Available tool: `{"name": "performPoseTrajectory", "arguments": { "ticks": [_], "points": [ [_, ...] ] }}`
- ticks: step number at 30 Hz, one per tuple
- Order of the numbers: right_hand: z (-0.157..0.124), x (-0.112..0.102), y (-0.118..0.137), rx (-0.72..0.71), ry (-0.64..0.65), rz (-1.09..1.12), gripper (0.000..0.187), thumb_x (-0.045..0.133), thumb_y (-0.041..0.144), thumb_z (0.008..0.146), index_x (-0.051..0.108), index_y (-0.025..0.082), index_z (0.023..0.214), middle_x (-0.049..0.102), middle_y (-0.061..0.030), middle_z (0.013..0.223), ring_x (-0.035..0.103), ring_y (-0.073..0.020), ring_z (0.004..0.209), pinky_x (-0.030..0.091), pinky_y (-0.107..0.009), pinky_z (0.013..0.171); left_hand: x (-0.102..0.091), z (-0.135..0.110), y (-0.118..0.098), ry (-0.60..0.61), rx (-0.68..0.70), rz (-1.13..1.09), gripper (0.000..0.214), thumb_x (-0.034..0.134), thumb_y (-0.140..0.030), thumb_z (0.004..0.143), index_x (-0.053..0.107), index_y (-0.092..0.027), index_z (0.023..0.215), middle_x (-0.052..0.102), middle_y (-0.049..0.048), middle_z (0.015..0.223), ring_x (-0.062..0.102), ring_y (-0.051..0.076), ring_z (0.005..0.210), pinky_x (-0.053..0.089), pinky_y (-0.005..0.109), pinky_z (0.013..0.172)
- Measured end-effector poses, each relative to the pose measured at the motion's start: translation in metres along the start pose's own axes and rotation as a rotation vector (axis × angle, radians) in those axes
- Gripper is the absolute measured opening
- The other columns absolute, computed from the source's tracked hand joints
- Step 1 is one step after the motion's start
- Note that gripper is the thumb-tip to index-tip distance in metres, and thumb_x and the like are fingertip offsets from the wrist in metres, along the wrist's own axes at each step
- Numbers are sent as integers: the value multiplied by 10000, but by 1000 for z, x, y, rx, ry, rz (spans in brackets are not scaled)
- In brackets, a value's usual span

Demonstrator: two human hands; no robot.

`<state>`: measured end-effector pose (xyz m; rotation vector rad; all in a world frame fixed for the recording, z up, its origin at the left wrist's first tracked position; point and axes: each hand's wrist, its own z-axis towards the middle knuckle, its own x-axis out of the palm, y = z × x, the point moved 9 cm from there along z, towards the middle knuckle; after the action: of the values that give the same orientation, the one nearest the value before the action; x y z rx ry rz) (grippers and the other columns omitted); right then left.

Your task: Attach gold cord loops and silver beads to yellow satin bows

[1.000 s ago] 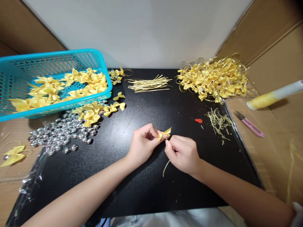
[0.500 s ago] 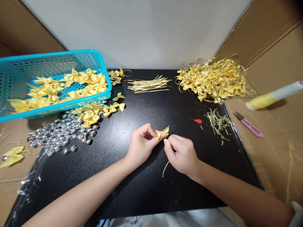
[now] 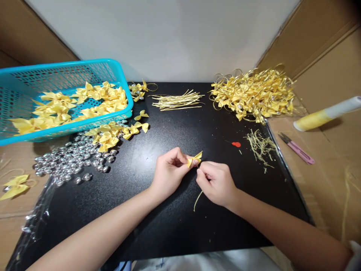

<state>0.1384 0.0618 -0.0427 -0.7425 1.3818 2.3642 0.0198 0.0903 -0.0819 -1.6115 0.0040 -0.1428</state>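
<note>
A small yellow ribbon bow is pinched at its left side between the thumb and fingers of my left hand over the middle of the black table. My right hand is closed just right of the bow, pinching a thin gold cord whose lower end trails down below the hand. The two hands nearly touch at the bow.
A turquoise basket of yellow bows stands at the left, with loose bows and silver beads beside it. Cut gold cords lie at the back, a heap of finished bows back right, scraps, a red pin, pink snips.
Both hands stay almost in place; the bow has shifted slightly left and the right hand's pinch has moved a little against it.
</note>
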Motion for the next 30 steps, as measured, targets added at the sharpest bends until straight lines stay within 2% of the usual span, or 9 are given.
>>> {"name": "performPoseTrajectory", "arguments": {
  "ticks": [12,19,30],
  "points": [
    [1,0,-1,-2,-11,29,327,465,70,780,265,215,567,310,69,509,318,-67,445,268,-217,459,1,1,-1,5,8,14,375,830,-365,687,527,-172,579,745,37,700,724,170,683,592,276,662],
    [4,2,-5,31,69,50,330,460,78,770,256,213,548,312,67,494,329,-67,439,264,-212,456,1,0,-1,2,9,22,379,828,-375,686,531,-169,574,740,35,693,723,168,682,589,267,648],
    [6,0,-5,49,63,67,327,459,75,753,254,213,539,312,68,484,324,-66,432,256,-211,449,0,1,0,7,3,31,369,818,-363,700,524,-173,584,743,41,707,728,180,702,596,289,670]
  ]
}}
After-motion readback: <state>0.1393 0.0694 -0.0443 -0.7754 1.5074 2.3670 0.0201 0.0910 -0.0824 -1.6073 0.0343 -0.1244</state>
